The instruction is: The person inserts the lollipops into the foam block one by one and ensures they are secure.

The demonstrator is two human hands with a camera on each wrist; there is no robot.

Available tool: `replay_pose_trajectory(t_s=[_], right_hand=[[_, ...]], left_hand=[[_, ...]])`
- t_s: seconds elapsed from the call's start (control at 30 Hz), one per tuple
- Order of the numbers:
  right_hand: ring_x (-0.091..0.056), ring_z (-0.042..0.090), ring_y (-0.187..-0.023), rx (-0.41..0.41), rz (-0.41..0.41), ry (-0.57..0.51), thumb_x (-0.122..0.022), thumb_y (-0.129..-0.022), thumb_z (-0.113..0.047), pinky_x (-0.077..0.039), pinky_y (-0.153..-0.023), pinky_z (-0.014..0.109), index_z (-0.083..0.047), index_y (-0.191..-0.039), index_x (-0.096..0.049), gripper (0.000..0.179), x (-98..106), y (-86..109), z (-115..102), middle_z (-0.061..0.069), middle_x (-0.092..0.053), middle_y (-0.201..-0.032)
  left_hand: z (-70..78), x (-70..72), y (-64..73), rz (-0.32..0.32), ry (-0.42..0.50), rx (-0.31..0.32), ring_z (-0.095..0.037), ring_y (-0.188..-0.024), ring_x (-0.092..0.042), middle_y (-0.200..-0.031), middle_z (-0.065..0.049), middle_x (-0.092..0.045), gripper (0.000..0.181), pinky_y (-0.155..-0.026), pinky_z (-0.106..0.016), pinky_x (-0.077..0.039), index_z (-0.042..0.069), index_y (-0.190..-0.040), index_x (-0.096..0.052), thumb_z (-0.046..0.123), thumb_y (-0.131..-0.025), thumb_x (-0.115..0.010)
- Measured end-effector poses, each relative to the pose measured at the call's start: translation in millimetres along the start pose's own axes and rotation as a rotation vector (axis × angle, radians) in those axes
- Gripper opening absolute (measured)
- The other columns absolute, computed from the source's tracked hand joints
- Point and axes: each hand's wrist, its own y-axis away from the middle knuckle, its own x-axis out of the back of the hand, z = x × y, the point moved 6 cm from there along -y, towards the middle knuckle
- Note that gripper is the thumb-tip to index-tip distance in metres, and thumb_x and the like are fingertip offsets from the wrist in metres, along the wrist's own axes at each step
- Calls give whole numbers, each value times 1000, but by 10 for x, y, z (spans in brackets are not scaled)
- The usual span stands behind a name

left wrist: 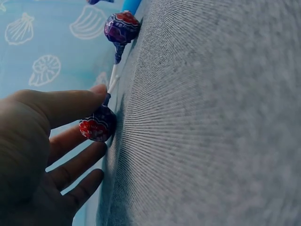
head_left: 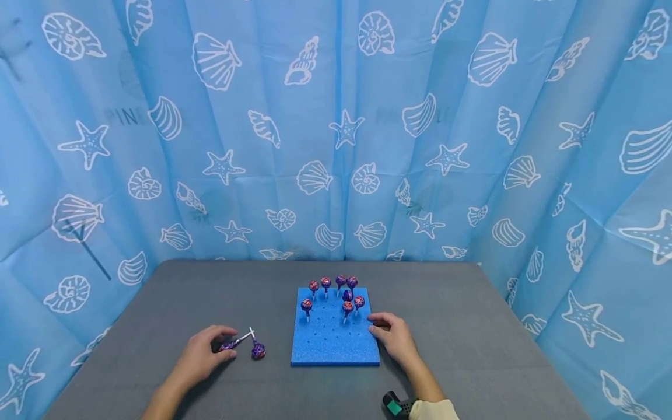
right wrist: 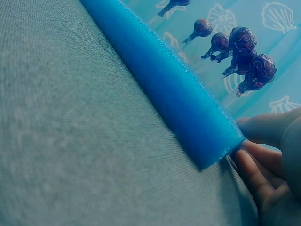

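Around a purple-wrapped lollipop (head_left: 229, 345) on the table, my left hand (head_left: 202, 353) has its thumb and index finger curved at either side. Its red and purple head (left wrist: 98, 128) shows between thumb and fingers in the left wrist view; firm contact is not plain. The white stick crosses that of a second lollipop (head_left: 258, 350) lying just to the right. My right hand (head_left: 395, 338) rests its fingertips against the right edge of a blue foam board (head_left: 336, 354). Several lollipops (head_left: 347, 307) stand upright in holes toward the board's back.
The grey table (head_left: 262, 396) runs back to a blue curtain (head_left: 315, 116) with white shell prints, which also hangs at both sides. Small holes dot the front half of the board. A black device with a green patch (head_left: 395, 405) sits at the right wrist.
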Motion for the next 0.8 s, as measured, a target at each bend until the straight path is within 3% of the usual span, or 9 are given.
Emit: replay_pose_trajectory(t_s=[0.17, 0.5, 0.8], right_hand=[[-64, 24, -94, -9, -5, 3, -70, -87, -1, -56, -82, 38, -4, -106, -71, 19, -3, 0, 8, 7, -68, -103], [-64, 23, -95, -8, -3, 5, -69, -87, 0, -55, -83, 40, -3, -106, -70, 19, -4, 6, 6, 7, -68, -104], [-64, 24, -94, -17, -2, -1, -70, -87, 0, -56, -82, 37, -4, -105, -71, 18, -5, 6, 10, 7, -68, -102]], left_hand=[[-33, -13, 11, -45, 10, 70, -18, -91, -61, -98, 3, -66, 35, -84, -48, -50, 16, -105, -70, 14, -73, -85], [-60, -18, 36, -70, 30, 133, -17, -90, -63, -96, 3, -68, 33, -82, -49, -51, 15, -104, -70, 14, -74, -84], [-49, 10, 19, -37, 7, 149, -14, -82, -61, -92, 3, -68, 30, -75, -43, -51, 13, -102, -70, 13, -75, -83]])
